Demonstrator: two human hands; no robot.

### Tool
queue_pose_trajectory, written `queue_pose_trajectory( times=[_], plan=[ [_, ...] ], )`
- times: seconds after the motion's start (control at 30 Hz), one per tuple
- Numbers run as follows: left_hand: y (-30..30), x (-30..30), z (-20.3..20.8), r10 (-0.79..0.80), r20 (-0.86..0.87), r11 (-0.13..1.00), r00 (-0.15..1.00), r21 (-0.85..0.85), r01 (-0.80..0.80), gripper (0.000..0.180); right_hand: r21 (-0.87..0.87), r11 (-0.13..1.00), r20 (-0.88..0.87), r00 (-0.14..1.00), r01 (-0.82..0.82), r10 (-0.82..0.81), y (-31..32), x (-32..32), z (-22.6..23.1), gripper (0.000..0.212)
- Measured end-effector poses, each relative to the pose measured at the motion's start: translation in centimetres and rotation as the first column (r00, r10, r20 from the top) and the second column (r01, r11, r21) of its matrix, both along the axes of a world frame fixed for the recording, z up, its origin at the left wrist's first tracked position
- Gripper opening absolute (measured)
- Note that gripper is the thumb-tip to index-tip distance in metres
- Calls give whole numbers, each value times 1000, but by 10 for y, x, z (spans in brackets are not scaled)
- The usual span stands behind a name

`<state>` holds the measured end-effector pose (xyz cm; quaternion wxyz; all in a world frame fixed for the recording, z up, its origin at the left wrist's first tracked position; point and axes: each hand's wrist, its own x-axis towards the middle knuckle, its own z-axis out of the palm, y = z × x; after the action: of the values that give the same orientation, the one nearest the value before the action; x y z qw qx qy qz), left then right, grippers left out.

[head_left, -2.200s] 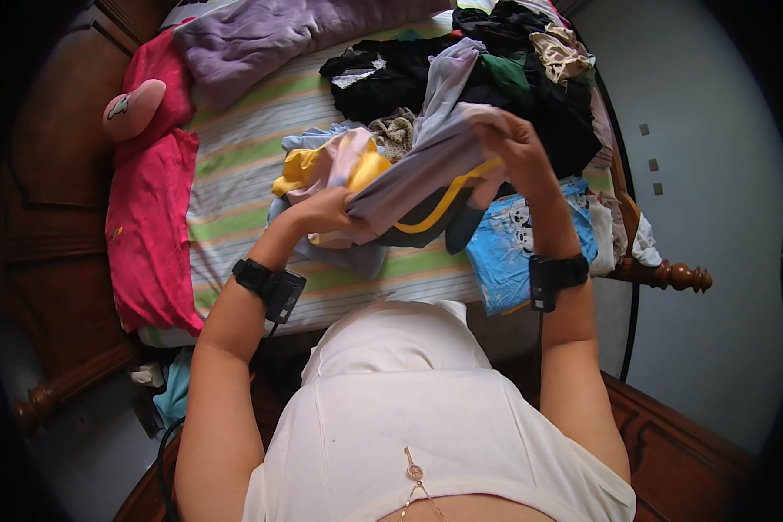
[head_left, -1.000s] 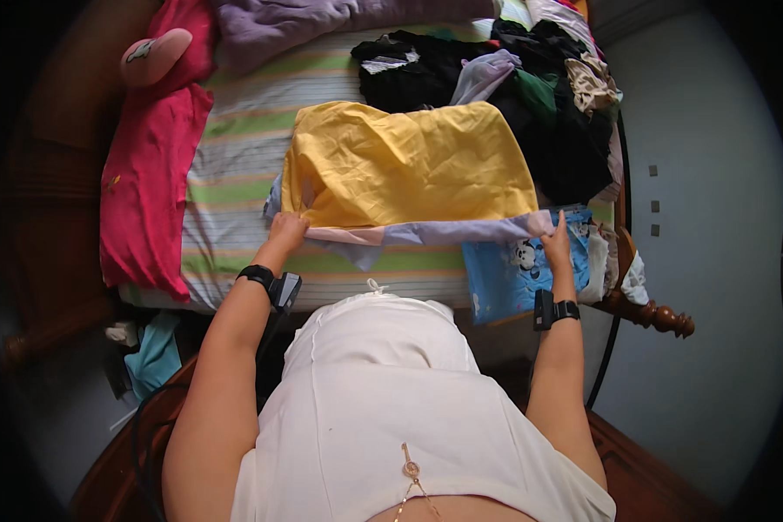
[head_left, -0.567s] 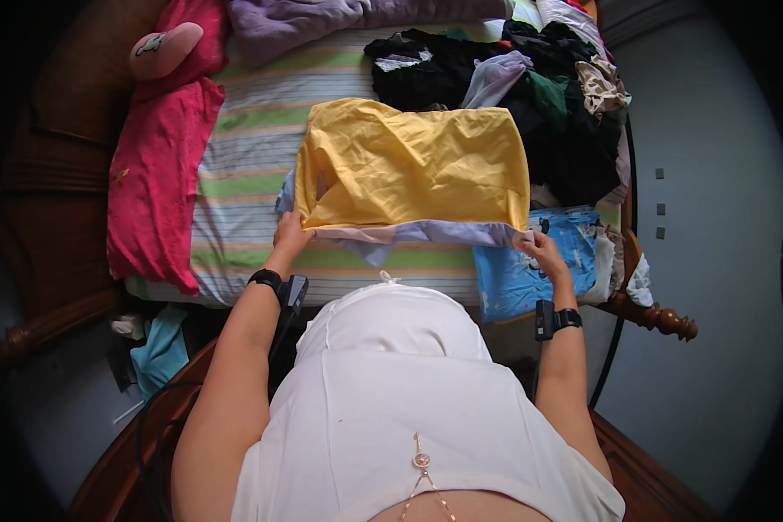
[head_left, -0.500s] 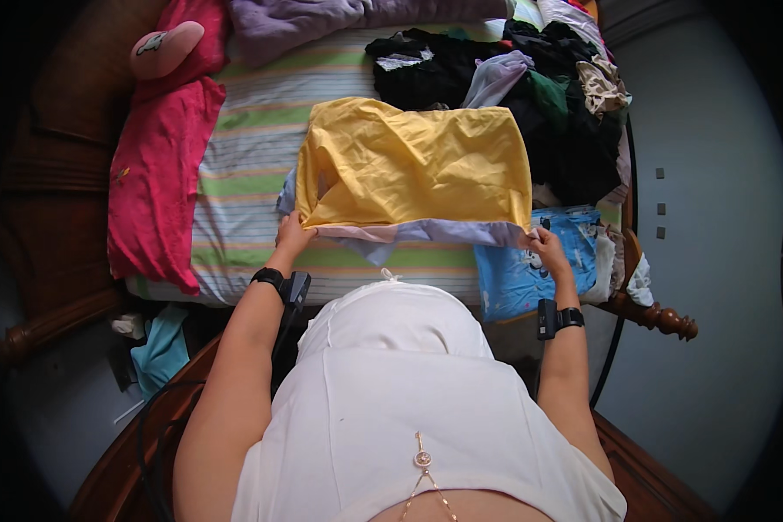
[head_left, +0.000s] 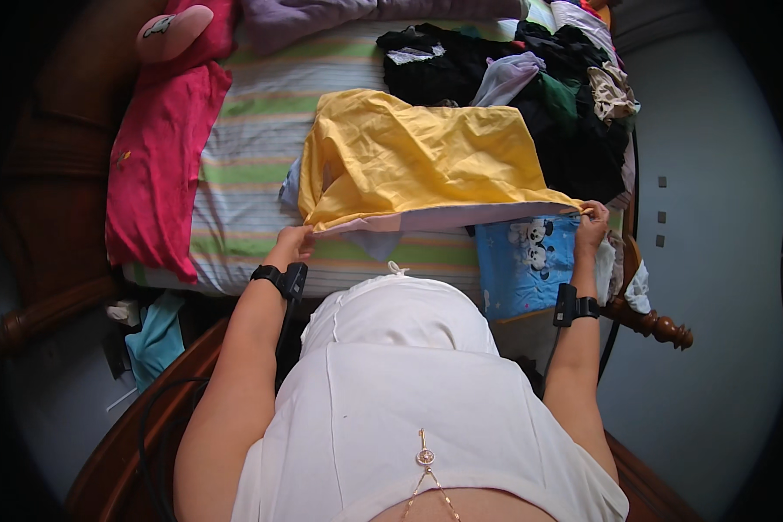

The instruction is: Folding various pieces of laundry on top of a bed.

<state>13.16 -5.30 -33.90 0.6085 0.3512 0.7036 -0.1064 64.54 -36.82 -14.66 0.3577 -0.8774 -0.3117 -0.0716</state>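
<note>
A yellow cloth (head_left: 426, 157) with a pale lavender underside lies wrinkled across the bed, its near edge pulled nearly straight between my hands. My left hand (head_left: 296, 244) is closed on the near left corner. At the near right corner, the fingers of my right hand (head_left: 592, 228) pinch the cloth, a little farther out than the spread fabric behind it. Pale blue fabric (head_left: 290, 184) peeks out at the cloth's left side. Under and beside my right hand lies a blue cloth (head_left: 522, 270) with cartoon figures.
The striped bed sheet (head_left: 252, 174) lies beneath everything. A pink cloth (head_left: 161, 174) and pink cushion (head_left: 176, 33) are on the left. Dark clothes (head_left: 583, 148) are heaped at the right, and a purple blanket (head_left: 296, 22) lies at the back. A turned wooden bedpost (head_left: 661, 329) juts out at right.
My right hand has moved right and slightly away from me, drawing the cloth's near right corner outward. More of the blue cloth shows. My left hand keeps its hold in nearly the same place.
</note>
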Motion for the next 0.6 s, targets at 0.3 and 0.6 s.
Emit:
queue_pose_trajectory(
  times=[0.3, 0.6],
  plan=[
    [10, 31, 16, 434, 529, 708, 729, 300, -639, 26, 488, 758, -544, 830, 432, -123, 0, 31, 2, 30],
    [40, 65, 114, 311, 744, 694, 591, 247, -677, 16, 475, 772, -652, 758, 422, -14, -4, 20, -21, 28]
  ],
)
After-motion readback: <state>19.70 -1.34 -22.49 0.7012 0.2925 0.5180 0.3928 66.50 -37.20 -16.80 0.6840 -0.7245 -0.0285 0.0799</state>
